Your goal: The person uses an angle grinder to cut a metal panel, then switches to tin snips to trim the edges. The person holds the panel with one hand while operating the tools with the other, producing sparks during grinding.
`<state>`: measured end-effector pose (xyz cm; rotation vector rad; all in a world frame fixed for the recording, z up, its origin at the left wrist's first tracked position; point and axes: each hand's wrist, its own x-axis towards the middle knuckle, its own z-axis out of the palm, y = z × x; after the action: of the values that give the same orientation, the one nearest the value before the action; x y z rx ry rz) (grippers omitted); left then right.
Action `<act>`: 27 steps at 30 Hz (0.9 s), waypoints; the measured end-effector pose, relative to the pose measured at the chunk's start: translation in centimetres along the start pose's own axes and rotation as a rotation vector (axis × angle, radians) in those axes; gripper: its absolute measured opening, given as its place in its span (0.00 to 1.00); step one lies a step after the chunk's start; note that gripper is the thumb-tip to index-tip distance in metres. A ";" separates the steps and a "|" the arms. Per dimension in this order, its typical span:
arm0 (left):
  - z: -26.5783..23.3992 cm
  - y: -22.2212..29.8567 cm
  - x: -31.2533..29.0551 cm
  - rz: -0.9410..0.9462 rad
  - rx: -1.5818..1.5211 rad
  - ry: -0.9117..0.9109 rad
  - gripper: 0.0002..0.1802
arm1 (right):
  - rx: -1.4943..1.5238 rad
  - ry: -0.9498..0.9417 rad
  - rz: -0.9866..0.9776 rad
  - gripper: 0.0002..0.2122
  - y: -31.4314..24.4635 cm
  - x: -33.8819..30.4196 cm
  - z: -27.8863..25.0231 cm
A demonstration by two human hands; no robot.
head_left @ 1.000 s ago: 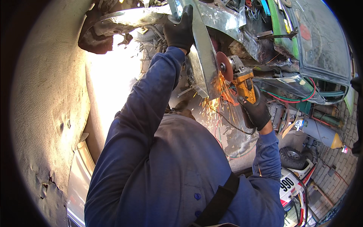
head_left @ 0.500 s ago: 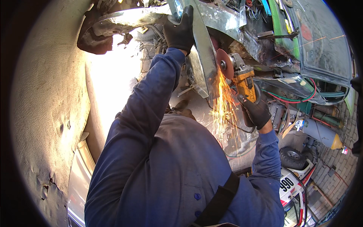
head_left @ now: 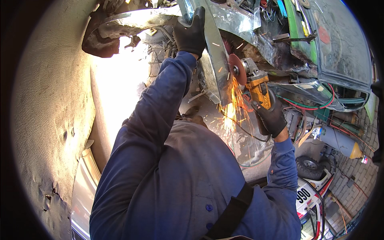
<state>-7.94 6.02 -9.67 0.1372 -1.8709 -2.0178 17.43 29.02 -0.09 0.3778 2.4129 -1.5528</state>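
My right hand [head_left: 273, 116], in a black glove, is wrapped round the body of a yellow and black angle grinder [head_left: 259, 89]. Its reddish-brown disc [head_left: 237, 69] meets the right edge of a long grey sheet-metal panel [head_left: 216, 52]. Orange sparks [head_left: 231, 114] spray downward from that edge. My left hand [head_left: 189, 35], gloved in black too, grips the upper part of the same panel, thumb upward. The fingers of that hand are partly hidden behind the metal. Exactly where the disc touches is hard to make out.
A stripped car body with a green pillar [head_left: 298, 36] and windscreen fills the upper right. Red and green hoses [head_left: 316, 106] run below it. A grey gas cylinder [head_left: 338, 140] and a small wheel [head_left: 310, 167] lie to the right. A brown hanging sheet [head_left: 52, 112] lines the left.
The sparks now fall in a tighter stream near the panel's lower corner, with a few flying up across its face. Both hands and the grinder have hardly moved.
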 end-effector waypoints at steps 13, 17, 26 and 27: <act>0.0 0.5 -0.2 -0.035 -0.058 -0.023 0.22 | -0.001 0.031 0.045 0.31 -0.4 0.3 0.2; 0.1 1.2 -0.2 -0.016 -0.116 -0.018 0.23 | -0.061 0.023 0.016 0.31 -0.2 0.1 0.0; 0.0 0.8 -0.4 0.101 0.003 -0.001 0.23 | 0.047 0.031 -0.007 0.32 0.4 0.0 0.3; 0.0 0.6 -0.3 0.109 -0.001 0.003 0.23 | 0.027 0.025 0.001 0.32 0.2 0.0 0.2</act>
<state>-7.55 6.11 -9.18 0.0367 -1.8343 -1.9441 17.48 28.89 -0.41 0.4067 2.4121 -1.5913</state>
